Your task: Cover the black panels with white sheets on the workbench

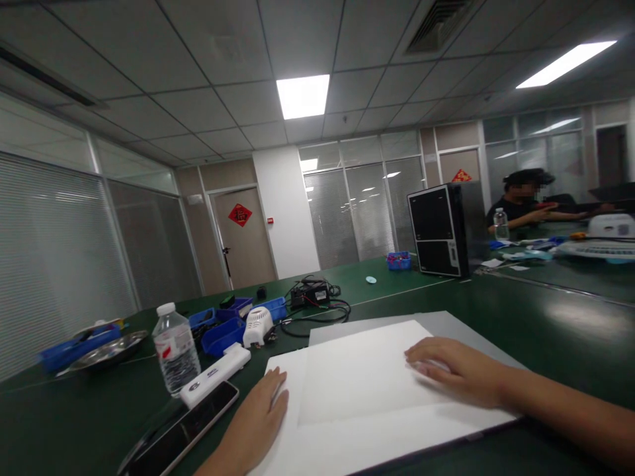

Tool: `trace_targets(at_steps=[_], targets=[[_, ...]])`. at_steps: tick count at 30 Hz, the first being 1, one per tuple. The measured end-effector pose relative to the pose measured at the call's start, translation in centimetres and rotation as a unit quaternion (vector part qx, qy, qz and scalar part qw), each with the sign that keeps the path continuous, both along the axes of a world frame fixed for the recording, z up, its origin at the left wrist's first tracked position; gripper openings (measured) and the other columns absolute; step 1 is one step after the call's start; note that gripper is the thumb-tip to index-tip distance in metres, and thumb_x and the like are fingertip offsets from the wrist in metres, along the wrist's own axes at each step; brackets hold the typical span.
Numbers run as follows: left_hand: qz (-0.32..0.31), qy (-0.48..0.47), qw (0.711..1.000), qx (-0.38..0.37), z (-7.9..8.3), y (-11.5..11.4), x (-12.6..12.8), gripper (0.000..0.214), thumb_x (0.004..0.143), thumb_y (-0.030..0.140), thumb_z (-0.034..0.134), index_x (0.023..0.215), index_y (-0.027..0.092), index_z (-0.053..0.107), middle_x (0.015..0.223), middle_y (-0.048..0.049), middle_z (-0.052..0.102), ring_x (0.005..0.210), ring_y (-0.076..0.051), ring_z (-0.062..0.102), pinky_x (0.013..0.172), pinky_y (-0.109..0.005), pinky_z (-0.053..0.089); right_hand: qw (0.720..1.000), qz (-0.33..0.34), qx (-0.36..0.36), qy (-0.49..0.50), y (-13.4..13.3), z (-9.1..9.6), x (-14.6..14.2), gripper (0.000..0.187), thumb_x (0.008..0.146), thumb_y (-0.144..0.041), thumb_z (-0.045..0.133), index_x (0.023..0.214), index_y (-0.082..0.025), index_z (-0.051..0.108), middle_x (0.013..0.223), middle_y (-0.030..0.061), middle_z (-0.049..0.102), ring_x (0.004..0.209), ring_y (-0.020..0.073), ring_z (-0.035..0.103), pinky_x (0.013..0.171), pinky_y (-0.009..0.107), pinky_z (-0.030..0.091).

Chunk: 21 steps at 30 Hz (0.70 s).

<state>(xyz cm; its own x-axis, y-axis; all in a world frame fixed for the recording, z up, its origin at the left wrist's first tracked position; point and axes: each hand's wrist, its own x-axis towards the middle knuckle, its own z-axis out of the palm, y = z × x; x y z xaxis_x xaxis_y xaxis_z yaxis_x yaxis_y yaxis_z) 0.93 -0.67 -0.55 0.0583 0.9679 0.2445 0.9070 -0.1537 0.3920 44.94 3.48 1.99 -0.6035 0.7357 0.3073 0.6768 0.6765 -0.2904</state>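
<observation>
White paper (pixel 357 380) lies at the near edge of the green worktop (pixel 501 297), over a grey sheet (pixel 459 327) that sticks out past its far right side. Left hand (pixel 260 416): fingers stretched out, close together, thumb slightly apart, resting on the paper's left edge near its far left corner. Right hand (pixel 461 370): fingers extended and a bit bent, thumb apart with a gap, laid across the paper's right edge, fingertips on the sheet. Paper sits directly between both hands, under the fingertips. Containers: clear bottle (pixel 176 354), white cap on, water inside, upright left of the paper. Blue tray (pixel 224 337) behind it, contents too dark to tell. Long blue tray (pixel 82 347) by the worktop's left edge, holding dark items, unclear; metal dish (pixel 112 349) just beside it. Small blue basket (pixel 398 263) near the far edge, filled with reddish bits. Phone (pixel 186 430) lies left of the left hand, white bar-shaped device (pixel 217 377) just beyond it, near the bottle.
</observation>
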Motion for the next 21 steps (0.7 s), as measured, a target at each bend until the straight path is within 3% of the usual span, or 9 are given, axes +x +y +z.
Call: trace_targets(at_steps=[4,7,15,21], targets=[[0.003,-0.011,1.0,-0.004,-0.1,0.1,-0.1,0.067,0.092,0.05,0.035,0.141,0.008,0.052,0.154,-0.015,0.043,0.145,-0.028,0.035,0.122,-0.048,0.02,0.996,-0.027,0.076,-0.042,0.4,0.5,0.0,0.046,0.099,-0.049,0.037,0.116,-0.022,0.07,0.12,0.0108,0.067,0.111,0.0269,0.06,0.1,0.048,0.043],[0.004,-0.022,1.0,-0.006,-0.2,0.2,-0.2,0.067,0.092,0.051,0.036,0.141,0.008,0.051,0.155,-0.0142,0.042,0.146,-0.027,0.033,0.122,-0.048,0.018,0.993,-0.043,0.077,-0.074,0.7,0.6,0.3,0.044,0.099,-0.044,0.036,0.106,-0.021,0.073,0.106,0.0103,0.071,0.099,0.0265,0.064,0.091,0.047,0.046],[0.008,-0.058,0.998,-0.01,-0.6,0.8,-0.4,0.067,0.093,0.053,0.037,0.142,0.01,0.05,0.156,-0.0123,0.04,0.147,-0.026,0.029,0.123,-0.047,0.014,0.995,0.082,0.037,-0.05,-1.6,1.6,-0.9,0.035,0.097,-0.035,0.043,0.112,-0.022,0.071,0.117,0.0091,0.069,0.109,0.0227,0.062,0.094,0.04,0.048],[0.013,-0.07,0.997,-0.018,-0.5,0.9,-0.6,0.064,0.084,0.039,0.053,0.141,0.01,0.051,0.161,-0.0146,0.027,0.149,-0.028,0.023,0.122,-0.048,0.013,0.993,0.097,0.038,-0.063,-2.9,1.7,-2.7,0.034,0.094,-0.036,0.047,0.117,-0.022,0.068,0.121,0.0084,0.067,0.111,0.0245,0.06,0.096,0.044,0.048]])
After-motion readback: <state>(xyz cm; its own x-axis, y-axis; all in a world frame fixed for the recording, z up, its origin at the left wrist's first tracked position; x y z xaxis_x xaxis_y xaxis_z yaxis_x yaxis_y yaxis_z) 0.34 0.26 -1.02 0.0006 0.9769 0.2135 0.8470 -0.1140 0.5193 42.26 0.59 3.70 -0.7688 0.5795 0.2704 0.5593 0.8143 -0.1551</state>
